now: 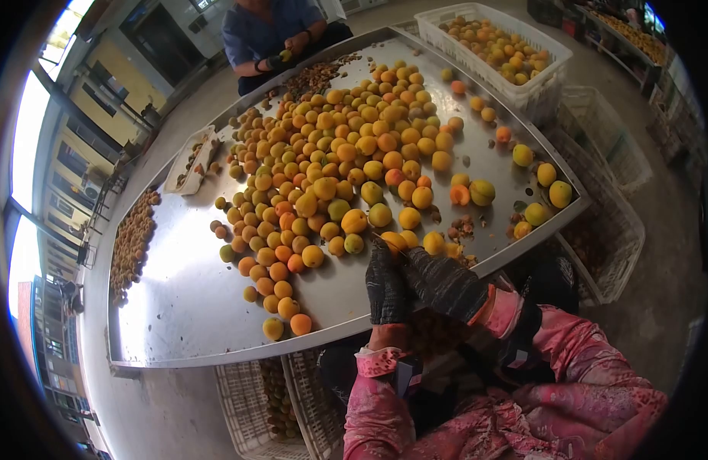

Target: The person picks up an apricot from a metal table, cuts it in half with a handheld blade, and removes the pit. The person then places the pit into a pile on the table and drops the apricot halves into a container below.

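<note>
Both my hands wear black gloves and pink patterned sleeves, and they meet at the near edge of the metal table (193,307). My left hand (385,287) is closed on an orange apricot (393,241) with its fingers pointing up. My right hand (444,282) comes in from the right, and its fingertips grip the same apricot. A large heap of yellow and orange apricots (331,161) covers the middle of the table just beyond my hands. Small brown pits (461,228) lie near my right hand.
A person in a blue shirt (270,34) works at the far end, holding a fruit. A white crate of apricots (496,50) stands at the far right. Empty white crates (614,222) sit to the right and one with fruit (273,402) below the near edge. A small tray (189,165) rests on the left.
</note>
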Demonstrator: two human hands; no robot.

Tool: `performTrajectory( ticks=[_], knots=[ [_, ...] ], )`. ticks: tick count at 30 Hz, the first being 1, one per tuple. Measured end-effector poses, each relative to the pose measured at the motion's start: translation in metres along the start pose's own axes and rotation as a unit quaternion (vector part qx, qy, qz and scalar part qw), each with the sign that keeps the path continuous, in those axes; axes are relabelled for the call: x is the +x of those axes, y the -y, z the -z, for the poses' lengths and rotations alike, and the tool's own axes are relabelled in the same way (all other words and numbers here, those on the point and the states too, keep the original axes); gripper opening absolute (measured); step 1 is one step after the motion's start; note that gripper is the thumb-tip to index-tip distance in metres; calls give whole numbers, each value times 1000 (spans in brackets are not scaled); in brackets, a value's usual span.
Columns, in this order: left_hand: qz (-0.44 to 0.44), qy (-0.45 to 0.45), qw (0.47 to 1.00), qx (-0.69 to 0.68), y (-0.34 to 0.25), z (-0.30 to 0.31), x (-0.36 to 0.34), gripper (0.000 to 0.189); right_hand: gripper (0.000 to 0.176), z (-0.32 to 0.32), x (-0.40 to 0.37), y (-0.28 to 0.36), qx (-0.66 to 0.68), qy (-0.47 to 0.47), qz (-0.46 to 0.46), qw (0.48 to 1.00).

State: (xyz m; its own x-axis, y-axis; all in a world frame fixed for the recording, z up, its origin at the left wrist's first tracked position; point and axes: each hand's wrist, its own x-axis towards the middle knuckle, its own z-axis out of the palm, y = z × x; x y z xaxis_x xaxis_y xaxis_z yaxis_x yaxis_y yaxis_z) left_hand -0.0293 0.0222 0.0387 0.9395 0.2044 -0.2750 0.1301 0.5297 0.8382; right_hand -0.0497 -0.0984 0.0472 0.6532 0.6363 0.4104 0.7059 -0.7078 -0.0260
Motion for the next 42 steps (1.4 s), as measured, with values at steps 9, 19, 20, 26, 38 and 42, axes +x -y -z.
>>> performTrajectory(
  ticks=[9, 19, 20, 26, 38, 42],
  knots=[
    [-53, 73, 989, 121, -2, 15, 2, 41, 34, 19, 13, 4, 296, 125, -183, 929],
    [-77, 55, 992, 84, 11, 19, 8, 42, 25, 35, 20, 0, 607, 66, -287, 738],
    [-87, 43, 987, 130, 13, 29, 14, 38, 22, 48, 23, 0, 614, 116, -335, 705],
    [37, -24, 999, -29, -43, 17, 0, 45, 21, 43, 3, -42, 631, 142, -271, 713],
    [-70, 204, 919, 329, -13, 19, -9, 55, 57, 14, 18, -44, 642, 36, -130, 755],
    [-312, 166, 768, 534, -16, 12, -21, 53, 56, 17, 24, -34, 575, -18, -148, 804]
  ],
)
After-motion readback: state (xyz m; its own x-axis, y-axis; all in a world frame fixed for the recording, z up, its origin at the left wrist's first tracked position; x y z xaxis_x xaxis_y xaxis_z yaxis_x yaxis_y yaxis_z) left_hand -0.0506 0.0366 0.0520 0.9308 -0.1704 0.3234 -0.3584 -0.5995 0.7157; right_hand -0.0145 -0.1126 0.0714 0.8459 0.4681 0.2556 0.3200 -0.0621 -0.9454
